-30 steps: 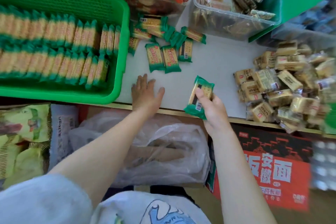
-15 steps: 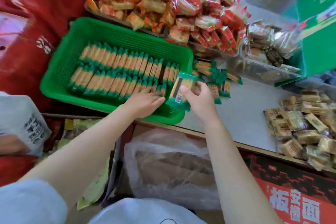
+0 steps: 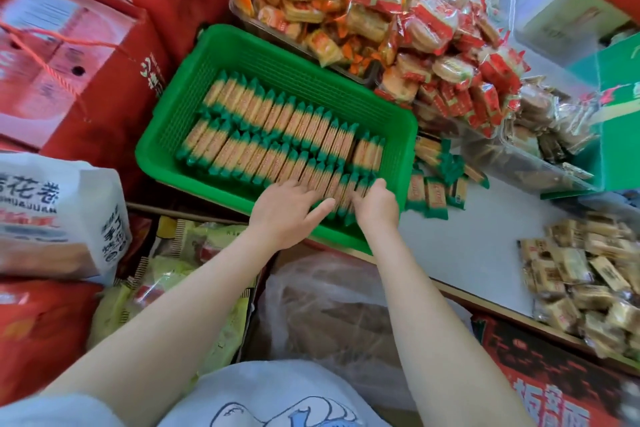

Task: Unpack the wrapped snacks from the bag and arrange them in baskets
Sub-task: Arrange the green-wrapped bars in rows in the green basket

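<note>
A green basket (image 3: pixel 166 146) holds two rows of green-and-tan wrapped snacks (image 3: pixel 277 125) standing on edge. My left hand (image 3: pixel 287 210) rests flat on the front row near its right end, fingers straight. Just to its right, my right hand (image 3: pixel 377 203) curls its fingers down over a green snack packet (image 3: pixel 360 184) at the end of that front row, by the basket's right wall. Several loose green packets (image 3: pixel 433 192) lie on the white table (image 3: pixel 485 236) right of the basket. A clear plastic bag (image 3: pixel 329 308) sits below the table edge, between my arms.
A pile of tan wrapped snacks (image 3: pixel 581 277) covers the table's right end. Clear bins of red and orange snacks (image 3: pixel 415 28) stand behind the basket. Red cartons (image 3: pixel 69 55) and a white printed bag (image 3: pixel 52 215) crowd the left side.
My right hand carried a green packet from the table edge left into the basket's front row. My left hand moved from the table onto that row. The view swung left.
</note>
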The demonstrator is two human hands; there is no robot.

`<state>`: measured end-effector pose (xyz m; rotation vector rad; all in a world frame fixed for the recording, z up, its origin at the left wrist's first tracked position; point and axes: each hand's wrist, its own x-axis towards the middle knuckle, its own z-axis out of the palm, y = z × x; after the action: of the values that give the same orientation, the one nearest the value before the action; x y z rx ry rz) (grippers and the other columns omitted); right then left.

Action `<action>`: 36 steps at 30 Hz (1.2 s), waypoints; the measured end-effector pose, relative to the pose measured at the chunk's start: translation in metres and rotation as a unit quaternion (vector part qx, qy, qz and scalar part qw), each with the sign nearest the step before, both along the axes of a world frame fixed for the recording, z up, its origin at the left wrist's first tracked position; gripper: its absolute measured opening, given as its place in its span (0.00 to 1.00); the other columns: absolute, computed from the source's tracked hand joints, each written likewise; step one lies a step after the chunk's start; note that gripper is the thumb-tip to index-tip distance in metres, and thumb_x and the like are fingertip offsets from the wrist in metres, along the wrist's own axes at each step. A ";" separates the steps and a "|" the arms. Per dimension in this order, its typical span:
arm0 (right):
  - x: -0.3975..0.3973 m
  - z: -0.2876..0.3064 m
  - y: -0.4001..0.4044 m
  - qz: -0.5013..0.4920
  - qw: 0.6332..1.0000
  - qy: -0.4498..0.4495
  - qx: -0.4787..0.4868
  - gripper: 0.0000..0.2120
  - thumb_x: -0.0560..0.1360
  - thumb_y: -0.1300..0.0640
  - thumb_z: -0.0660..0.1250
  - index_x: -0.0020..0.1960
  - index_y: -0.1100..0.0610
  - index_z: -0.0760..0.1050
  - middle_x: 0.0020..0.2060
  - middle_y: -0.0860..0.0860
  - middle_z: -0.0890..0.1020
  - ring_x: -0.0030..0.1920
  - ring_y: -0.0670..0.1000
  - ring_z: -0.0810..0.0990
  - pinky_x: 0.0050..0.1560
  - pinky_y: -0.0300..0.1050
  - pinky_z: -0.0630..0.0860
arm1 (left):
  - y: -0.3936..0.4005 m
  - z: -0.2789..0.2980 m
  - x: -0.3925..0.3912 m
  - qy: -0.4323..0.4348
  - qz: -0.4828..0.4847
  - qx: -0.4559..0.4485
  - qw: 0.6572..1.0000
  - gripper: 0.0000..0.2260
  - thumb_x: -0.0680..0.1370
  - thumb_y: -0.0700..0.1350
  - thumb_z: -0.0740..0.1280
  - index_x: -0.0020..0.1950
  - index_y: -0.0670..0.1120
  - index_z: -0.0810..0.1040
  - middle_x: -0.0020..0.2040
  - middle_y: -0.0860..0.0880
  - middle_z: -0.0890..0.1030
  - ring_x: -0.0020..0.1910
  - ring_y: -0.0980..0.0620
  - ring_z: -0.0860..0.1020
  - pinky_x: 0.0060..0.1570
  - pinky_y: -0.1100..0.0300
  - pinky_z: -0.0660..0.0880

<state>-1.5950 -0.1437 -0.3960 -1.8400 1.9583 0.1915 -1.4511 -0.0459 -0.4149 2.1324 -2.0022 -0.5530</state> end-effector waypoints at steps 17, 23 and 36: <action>-0.013 0.009 0.027 0.135 0.972 -0.007 0.190 0.47 0.77 0.27 0.46 0.82 0.59 0.42 0.81 0.54 0.42 0.81 0.54 0.43 0.79 0.53 0.47 | 0.004 -0.001 0.000 0.024 0.000 -0.042 0.999 0.38 0.80 0.67 0.37 0.60 0.51 0.82 0.50 0.50 0.84 0.52 0.49 0.76 0.43 0.53 0.70; -0.009 0.010 0.015 0.103 0.971 -0.056 0.207 0.43 0.79 0.29 0.42 0.82 0.58 0.48 0.82 0.53 0.45 0.81 0.53 0.46 0.78 0.53 0.48 | 0.004 0.003 0.001 0.052 0.044 -0.053 0.996 0.35 0.80 0.67 0.36 0.45 0.53 0.80 0.39 0.52 0.80 0.44 0.49 0.75 0.39 0.52 0.72; -0.170 0.015 -0.028 -0.159 0.943 -0.291 0.012 0.10 0.80 0.50 0.61 0.49 0.51 0.79 0.47 0.52 0.84 0.51 0.55 0.82 0.58 0.59 0.79 | -0.027 0.010 -0.143 0.021 0.096 -0.016 0.995 0.25 0.81 0.65 0.45 0.41 0.47 0.67 0.31 0.52 0.69 0.29 0.47 0.69 0.26 0.55 0.57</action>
<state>-1.7651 -0.1721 -0.3813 -1.3274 1.7655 -0.3860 -1.5943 -0.0732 -0.4051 2.2420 -1.7477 -0.5268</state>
